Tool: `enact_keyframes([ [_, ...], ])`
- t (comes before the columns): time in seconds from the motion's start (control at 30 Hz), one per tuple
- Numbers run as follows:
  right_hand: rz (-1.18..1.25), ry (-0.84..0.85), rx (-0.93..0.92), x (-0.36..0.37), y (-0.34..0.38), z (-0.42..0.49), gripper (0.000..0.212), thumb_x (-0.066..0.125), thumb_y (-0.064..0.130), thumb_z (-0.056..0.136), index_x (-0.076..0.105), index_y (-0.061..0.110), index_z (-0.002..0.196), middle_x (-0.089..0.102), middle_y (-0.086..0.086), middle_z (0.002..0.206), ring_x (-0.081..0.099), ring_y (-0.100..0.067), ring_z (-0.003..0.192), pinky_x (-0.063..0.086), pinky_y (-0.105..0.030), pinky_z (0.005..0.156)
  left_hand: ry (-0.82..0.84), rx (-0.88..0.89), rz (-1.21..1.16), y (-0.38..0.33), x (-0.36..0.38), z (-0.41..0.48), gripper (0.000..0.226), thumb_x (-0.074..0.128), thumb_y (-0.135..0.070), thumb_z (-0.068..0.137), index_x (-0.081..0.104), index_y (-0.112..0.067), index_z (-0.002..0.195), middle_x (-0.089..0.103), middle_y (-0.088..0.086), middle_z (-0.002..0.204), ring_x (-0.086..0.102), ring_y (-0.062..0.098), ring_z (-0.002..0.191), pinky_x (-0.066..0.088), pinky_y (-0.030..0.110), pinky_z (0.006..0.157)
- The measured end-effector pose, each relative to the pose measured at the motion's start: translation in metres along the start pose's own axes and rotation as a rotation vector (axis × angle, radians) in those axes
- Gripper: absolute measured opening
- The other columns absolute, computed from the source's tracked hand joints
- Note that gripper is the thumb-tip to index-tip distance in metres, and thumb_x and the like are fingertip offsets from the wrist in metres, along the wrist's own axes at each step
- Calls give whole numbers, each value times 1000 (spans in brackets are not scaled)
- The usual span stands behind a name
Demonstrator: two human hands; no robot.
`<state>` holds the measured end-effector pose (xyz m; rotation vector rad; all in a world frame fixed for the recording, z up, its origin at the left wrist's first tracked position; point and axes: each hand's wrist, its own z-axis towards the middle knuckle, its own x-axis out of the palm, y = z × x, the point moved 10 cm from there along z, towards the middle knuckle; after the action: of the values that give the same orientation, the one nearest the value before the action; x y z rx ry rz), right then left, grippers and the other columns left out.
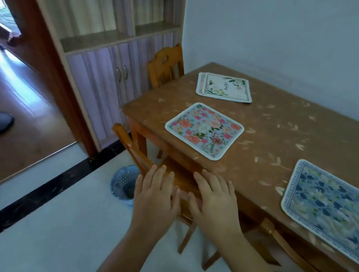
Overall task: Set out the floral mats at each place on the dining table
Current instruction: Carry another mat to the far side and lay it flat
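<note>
Rose-patterned floral mat (204, 131) lies flat at the near-left corner of the wooden surface (276, 129), close to its front edge. It sits just beyond the fingertips of my right grip (213, 201) and further up and to the right of my left grip (155, 194). Neither grip touches it.

Both grips hang palm down, side by side, with fingers straight and slightly spread and the thumbs close together. They hold nothing. They sit in front of the surface's edge, over the seat of a wooden chair (147, 154) tucked under that corner. I cannot tell whether they rest on the chair or hover above it.

A blue-and-white floral mat (332, 209) lies flat along the front edge, well to the right of my right grip and partly cut off by the frame. A small stack of mats (225, 87) lies at the far-left end of the surface, well apart from both grips. The top one is white, with a flower border and some lettering too small to read.

A second chair (166, 66) stands at that far end. On the floor left of my left grip sits a blue plastic basket (123, 181), and a cabinet with purple doors (103, 85) stands against the wall behind it.
</note>
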<state>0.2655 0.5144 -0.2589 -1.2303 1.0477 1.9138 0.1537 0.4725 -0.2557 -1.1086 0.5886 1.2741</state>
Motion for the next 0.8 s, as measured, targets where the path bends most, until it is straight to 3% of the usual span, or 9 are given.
enact_keyframes([
  [0.17,38,36,-74,27,53,30,43,53,34,86,49,21,127,51,-5,134,40,-26,128,28,-51,105,-68,-72,66,58,-21,6,39,76,-17,69,65,-2,104,65,18,110,59,36,106,44,55,88],
  [0.37,74,14,-156,61,111,89,42,62,30,82,55,16,120,59,-9,124,51,-31,118,36,-54,98,-99,-159,103,137,-28,35,36,64,-22,80,60,-6,111,61,16,118,53,35,113,39,54,94],
  [0.43,83,46,-177,81,129,117,44,58,33,84,52,17,125,55,-9,129,46,-29,123,32,-53,102,-112,-172,131,166,-30,53,36,60,-26,80,60,-7,111,61,15,117,54,35,113,39,54,94],
  [0.63,121,136,-241,131,185,216,50,43,41,91,33,25,137,36,-1,145,25,-19,136,16,-44,112,-81,-199,247,250,-39,127,40,73,-22,72,63,-5,108,64,17,113,57,37,110,41,58,89],
  [0.8,176,45,-278,139,232,287,44,65,23,81,55,7,121,58,-17,124,49,-34,120,33,-56,101,-104,-250,232,310,-55,178,38,66,-21,79,60,-5,113,61,16,118,52,37,116,37,59,95],
])
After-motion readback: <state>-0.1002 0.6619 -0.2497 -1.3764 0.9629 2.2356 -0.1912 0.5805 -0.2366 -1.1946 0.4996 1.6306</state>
